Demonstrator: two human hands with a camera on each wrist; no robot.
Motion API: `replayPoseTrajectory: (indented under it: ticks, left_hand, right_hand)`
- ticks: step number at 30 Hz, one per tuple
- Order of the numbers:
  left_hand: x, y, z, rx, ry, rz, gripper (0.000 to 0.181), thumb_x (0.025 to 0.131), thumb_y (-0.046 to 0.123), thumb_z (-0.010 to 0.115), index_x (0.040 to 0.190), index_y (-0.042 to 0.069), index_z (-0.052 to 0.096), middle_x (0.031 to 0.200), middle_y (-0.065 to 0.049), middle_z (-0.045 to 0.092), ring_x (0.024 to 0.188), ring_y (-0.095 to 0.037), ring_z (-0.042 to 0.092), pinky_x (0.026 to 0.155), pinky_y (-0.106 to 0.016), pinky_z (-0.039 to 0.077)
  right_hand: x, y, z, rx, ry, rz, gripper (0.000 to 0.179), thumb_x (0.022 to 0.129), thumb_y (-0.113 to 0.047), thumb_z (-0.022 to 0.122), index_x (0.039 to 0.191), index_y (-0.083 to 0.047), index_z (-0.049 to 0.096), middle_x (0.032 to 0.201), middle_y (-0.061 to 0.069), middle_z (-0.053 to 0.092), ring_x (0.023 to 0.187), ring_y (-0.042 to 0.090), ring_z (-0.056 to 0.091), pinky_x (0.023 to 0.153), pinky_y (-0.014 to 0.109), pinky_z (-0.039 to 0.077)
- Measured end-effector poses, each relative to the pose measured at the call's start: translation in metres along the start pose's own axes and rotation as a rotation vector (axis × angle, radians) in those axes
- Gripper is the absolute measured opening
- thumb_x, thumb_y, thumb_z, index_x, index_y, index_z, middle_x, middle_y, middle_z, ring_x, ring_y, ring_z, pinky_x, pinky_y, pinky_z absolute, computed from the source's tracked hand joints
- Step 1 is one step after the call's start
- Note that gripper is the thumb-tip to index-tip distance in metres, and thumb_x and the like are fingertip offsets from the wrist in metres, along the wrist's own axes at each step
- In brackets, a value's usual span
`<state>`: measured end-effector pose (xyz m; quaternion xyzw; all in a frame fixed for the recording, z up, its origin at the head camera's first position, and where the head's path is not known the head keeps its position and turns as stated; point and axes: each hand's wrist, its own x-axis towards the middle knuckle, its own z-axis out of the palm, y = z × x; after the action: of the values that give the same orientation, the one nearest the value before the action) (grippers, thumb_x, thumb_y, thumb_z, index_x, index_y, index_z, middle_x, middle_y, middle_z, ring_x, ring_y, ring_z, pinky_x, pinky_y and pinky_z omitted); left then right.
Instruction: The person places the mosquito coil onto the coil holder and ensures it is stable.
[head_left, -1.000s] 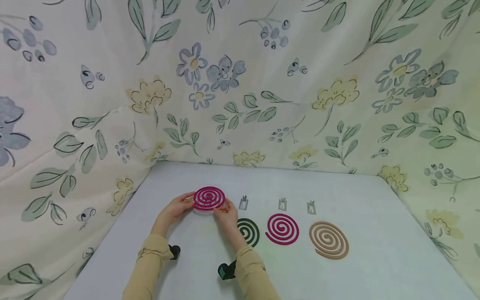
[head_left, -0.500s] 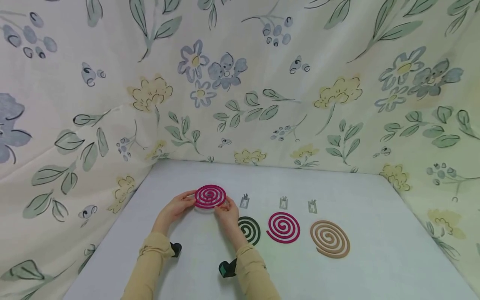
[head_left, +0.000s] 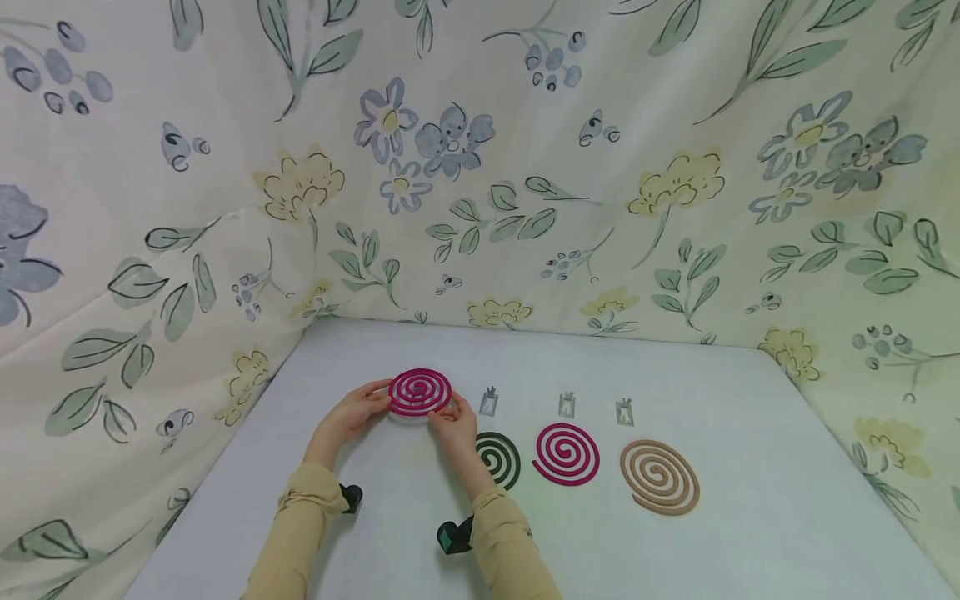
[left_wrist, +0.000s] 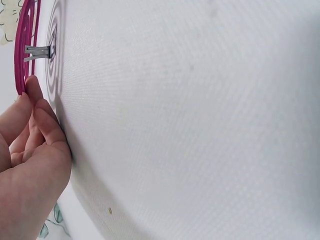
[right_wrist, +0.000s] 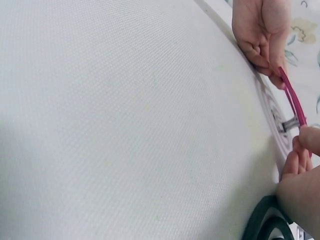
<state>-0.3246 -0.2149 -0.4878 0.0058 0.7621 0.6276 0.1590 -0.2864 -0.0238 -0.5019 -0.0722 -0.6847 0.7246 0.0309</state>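
Note:
A magenta mosquito coil (head_left: 420, 392) lies level just above the table at the left. A small metal coil stand (left_wrist: 38, 52) stands upright under its centre, joining coil and table in the left wrist view. My left hand (head_left: 356, 414) pinches the coil's left edge between thumb and fingers. On the opposite edge, my right hand (head_left: 455, 427) pinches the rim the same way. In the right wrist view both hands show at the coil (right_wrist: 295, 100), seen nearly edge-on, its shadow on the table beneath.
A dark green coil (head_left: 501, 460), partly behind my right wrist, a second magenta coil (head_left: 567, 454) and a tan coil (head_left: 660, 477) lie flat on the white table (head_left: 750, 542). Behind them lie flat metal stands (head_left: 567, 406) in a row. Floral cloth (head_left: 480, 167) hangs around the table.
The view has shifted very slightly. Both hands keep their pinch on the magenta coil, which has hardly moved.

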Motion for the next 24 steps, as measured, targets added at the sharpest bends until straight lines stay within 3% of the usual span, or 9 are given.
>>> replayPoseTrajectory:
  ticks: [11, 24]
  left_hand:
    - [0.0001, 0.0008, -0.0006, 0.002, -0.005, -0.019, 0.053, 0.098, 0.010, 0.049, 0.145, -0.003, 0.029, 0.102, 0.001, 0.059, 0.091, -0.001, 0.053, 0.099, -0.032, 0.039]
    - [0.0000, 0.0014, 0.0003, 0.005, -0.012, -0.017, 0.053, 0.098, 0.009, 0.049, 0.145, -0.004, 0.028, 0.102, 0.002, 0.059, 0.089, 0.000, 0.053, 0.099, -0.031, 0.039]
  right_hand:
    - [0.0005, 0.0002, -0.0002, 0.003, -0.004, 0.013, 0.057, 0.081, 0.005, 0.067, 0.133, 0.010, 0.044, 0.075, 0.001, 0.053, 0.066, 0.003, 0.046, 0.060, 0.012, 0.042]
    - [-0.0011, -0.0013, -0.0019, -0.016, -0.004, 0.035, 0.059, 0.082, 0.003, 0.067, 0.135, 0.008, 0.043, 0.078, 0.003, 0.055, 0.068, 0.007, 0.047, 0.062, 0.015, 0.042]
